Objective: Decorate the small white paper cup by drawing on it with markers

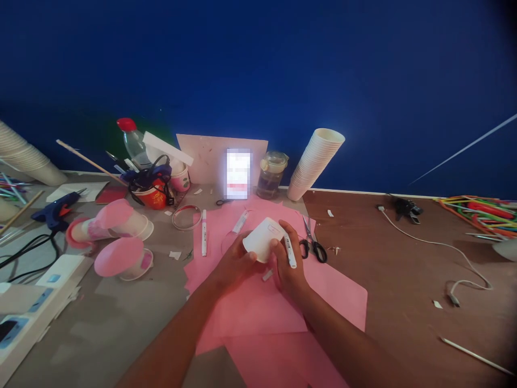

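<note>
A white paper cup is tilted on its side above the pink paper sheets. My left hand is closed around its left and lower side. A small rectangular outline shows on the cup's wall near my right fingers. In my right hand is a white marker, held between the fingers, with the thumb against the cup. Whether the marker's tip touches the cup is hidden. Black-handled scissors lie just right of my right hand. Another white marker rests on the left part of the pink paper.
A tall stack of paper cups leans beside a glass jar. Left are pink-covered cup pieces, a blue glue gun, a power strip and a roll of tape. A white cable lies at right.
</note>
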Demonstrator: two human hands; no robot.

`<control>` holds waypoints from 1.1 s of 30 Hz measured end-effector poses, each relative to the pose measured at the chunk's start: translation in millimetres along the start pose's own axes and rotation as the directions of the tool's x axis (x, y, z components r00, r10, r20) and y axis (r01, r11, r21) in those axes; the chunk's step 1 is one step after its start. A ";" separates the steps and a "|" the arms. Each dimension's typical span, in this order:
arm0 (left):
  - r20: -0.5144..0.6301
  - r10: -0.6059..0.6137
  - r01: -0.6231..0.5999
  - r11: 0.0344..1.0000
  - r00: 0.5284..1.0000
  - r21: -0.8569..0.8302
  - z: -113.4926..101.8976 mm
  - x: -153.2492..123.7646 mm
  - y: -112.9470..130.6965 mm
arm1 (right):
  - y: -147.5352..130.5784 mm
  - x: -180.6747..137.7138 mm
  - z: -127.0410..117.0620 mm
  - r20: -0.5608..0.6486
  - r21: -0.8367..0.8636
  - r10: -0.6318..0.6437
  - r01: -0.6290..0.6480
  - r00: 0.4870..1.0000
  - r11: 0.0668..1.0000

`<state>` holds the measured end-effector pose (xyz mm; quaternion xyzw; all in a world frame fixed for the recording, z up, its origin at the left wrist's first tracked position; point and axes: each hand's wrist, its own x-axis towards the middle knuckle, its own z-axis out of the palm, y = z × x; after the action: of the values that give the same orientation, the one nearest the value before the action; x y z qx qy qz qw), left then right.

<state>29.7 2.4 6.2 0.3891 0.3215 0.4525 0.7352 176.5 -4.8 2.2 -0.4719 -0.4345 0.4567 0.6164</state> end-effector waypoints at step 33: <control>0.081 -0.096 0.087 0.991 0.992 0.104 7.8 -2.2 -4.4 | -0.9 4.0 -4.4 -0.039 -0.258 -0.101 0.087 0.994 0.962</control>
<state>37.1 -3.0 6.4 0.4295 0.3294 0.3843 0.7479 181.7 -1.9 2.8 -0.5380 -0.4956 0.3545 0.5824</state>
